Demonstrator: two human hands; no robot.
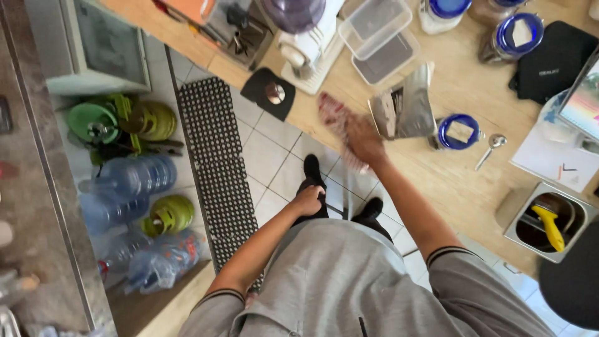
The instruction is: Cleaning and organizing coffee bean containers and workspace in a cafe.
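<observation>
Right hand (364,138) closed on a red-patterned cloth (337,125) at the wooden counter (449,181) edge, left hand (307,201) loosely curled and empty by our thigh: we judge a wide swipe could knock the steel grater (409,106) or the blue-lidded jar (458,131).

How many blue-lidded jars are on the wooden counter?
3. One blue-lidded jar stands beside the metal grater, near the right hand holding a red cloth. Another sits by the black pouch. A third is cut off at the top edge; more may lie out of frame.
</observation>
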